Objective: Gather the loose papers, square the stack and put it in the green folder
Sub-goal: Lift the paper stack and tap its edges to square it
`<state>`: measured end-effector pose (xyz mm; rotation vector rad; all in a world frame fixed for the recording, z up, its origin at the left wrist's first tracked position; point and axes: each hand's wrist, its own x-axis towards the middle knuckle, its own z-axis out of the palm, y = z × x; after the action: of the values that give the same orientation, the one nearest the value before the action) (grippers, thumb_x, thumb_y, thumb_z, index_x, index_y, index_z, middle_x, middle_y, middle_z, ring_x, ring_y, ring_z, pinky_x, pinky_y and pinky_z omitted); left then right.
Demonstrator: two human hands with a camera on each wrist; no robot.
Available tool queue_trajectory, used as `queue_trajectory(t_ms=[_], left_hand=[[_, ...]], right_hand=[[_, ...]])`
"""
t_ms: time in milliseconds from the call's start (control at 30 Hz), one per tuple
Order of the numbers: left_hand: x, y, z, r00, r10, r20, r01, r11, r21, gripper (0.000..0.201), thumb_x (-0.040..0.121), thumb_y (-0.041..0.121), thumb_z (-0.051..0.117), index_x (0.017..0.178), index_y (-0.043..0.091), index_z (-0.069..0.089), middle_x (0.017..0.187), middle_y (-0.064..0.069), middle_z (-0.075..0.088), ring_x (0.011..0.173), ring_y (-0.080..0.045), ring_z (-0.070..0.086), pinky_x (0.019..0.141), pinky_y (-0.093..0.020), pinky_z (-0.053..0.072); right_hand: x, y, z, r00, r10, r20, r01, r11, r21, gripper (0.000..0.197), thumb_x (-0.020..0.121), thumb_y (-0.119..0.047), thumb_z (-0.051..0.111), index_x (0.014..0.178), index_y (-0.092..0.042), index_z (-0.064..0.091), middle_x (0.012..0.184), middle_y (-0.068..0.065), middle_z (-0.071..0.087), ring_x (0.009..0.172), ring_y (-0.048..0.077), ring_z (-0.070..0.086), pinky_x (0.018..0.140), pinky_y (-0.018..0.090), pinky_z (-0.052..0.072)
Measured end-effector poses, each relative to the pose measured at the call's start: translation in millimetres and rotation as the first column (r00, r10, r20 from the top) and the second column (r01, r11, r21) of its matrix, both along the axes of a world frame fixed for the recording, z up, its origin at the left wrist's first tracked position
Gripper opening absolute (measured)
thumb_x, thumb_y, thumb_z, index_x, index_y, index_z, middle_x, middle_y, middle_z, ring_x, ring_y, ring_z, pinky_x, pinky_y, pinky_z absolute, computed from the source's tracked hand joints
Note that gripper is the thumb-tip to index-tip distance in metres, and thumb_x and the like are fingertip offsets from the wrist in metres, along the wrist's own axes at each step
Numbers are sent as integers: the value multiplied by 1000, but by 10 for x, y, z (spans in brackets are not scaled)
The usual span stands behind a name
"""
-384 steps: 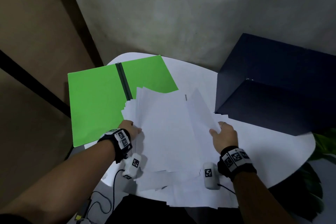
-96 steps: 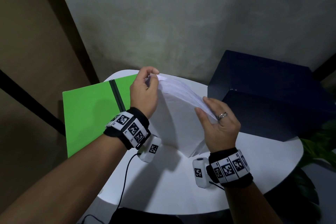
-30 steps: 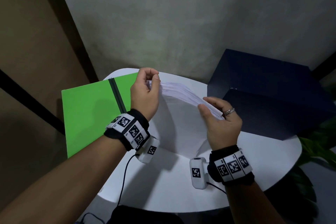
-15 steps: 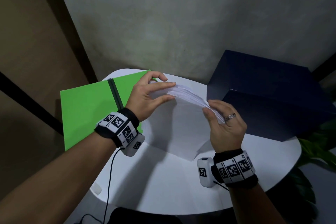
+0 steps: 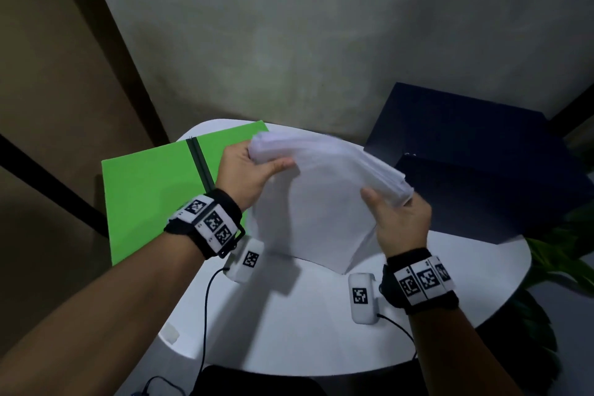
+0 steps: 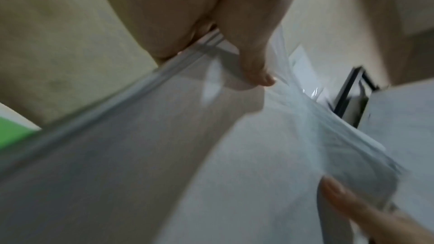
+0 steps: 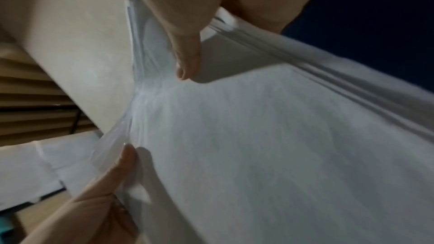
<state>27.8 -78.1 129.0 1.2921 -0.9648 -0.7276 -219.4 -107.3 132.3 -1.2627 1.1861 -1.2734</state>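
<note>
Two hands hold a stack of white papers [image 5: 324, 196] upright above the middle of a round white table [image 5: 321, 325], its lower corner close to the tabletop or resting on it; the head view does not settle which. The left hand [image 5: 247, 175] grasps the stack's upper left corner, thumb pressed on the near face and fingers wrapped behind. The right hand [image 5: 400, 222] clasps the upper right corner, thumb on the near sheet and fingers curled round the far edge. Between the two grips the top edge bows upward and the sheets fan slightly, so the stack is not yet squared. From the left wrist camera the left thumb [image 6: 256, 66] lies across the paper, with the sheet edges spreading out just beyond it. The right wrist camera shows the right thumb [image 7: 187, 57] pinning the layered edges in the same way, though both wrist views are blurred.

One green folder [image 5: 154, 193] lies open and flat at the table's left edge, overhanging it, its dark spine [image 5: 201, 164] running toward the far rim; the papers are beside it, not in it. A dark blue box [image 5: 482, 167] stands at the right far edge of the table. Green plant leaves [image 5: 559, 254] show past the table's right edge.
</note>
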Motion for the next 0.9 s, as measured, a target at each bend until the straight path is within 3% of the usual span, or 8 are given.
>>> queue_trajectory(t_ms=[67,133,300,500,600,667,767,900], left_hand=[[55,7,38,996,-56,-63,55,998,-19,38,65,3,86,100,9,73,91,9,77,85,-14,72,78,-29,60],[65,37,39,989,-143,-46,145,988,49,38,71,0,81,107,7,70,95,10,76,90,-15,72,80,-28,59],[26,32,83,997,-54,-64,53,999,-8,20,74,6,80,90,19,77,89,7,77,88,-20,70,83,-37,59],[-199,60,267,980,190,-60,-196,973,-123,11,83,16,75,87,25,70,75,20,73,73,-3,68,71,-25,57],[-244,192,54,976,202,-82,-208,975,-73,34,80,8,76,109,15,60,95,13,71,83,5,68,81,-19,55],[-213,278,-191,995,74,-70,-70,996,56,58,71,7,82,119,12,50,105,4,68,89,2,68,85,-23,56],[-221,329,-355,997,0,-75,12,988,156,62,60,13,87,111,21,54,101,6,69,84,7,68,78,-18,57],[-221,285,-340,988,23,-154,0,989,147,70,47,52,86,105,21,64,92,12,77,87,-3,71,76,-21,57]], right_hand=[[19,2,128,999,6,42,-2,996,-87,23,76,-5,81,94,-17,75,91,-1,78,92,22,74,87,41,59],[26,-9,197,998,32,48,-25,990,-141,24,76,-3,80,96,-16,75,93,-1,78,94,23,74,86,39,59],[-38,-96,208,993,117,2,-116,989,-89,25,75,0,80,95,-13,72,87,-11,77,84,9,74,71,24,58],[53,-43,166,999,0,-41,-6,990,-141,16,80,-9,78,79,-23,71,73,-24,73,75,-6,70,70,14,54],[56,146,-54,994,-9,-106,1,997,-75,23,77,-9,81,80,-28,68,71,-25,72,74,-8,69,67,10,53],[25,239,-212,996,8,-89,-6,1000,30,30,72,-6,84,89,-25,67,78,-17,73,77,-7,70,68,10,54],[9,238,-263,999,-15,-36,19,993,114,30,71,-4,85,87,-22,67,76,-12,75,75,-2,71,73,21,56],[11,215,-202,1000,-15,-26,19,992,126,23,73,-4,84,81,-21,71,79,-13,76,79,6,73,83,33,58]])
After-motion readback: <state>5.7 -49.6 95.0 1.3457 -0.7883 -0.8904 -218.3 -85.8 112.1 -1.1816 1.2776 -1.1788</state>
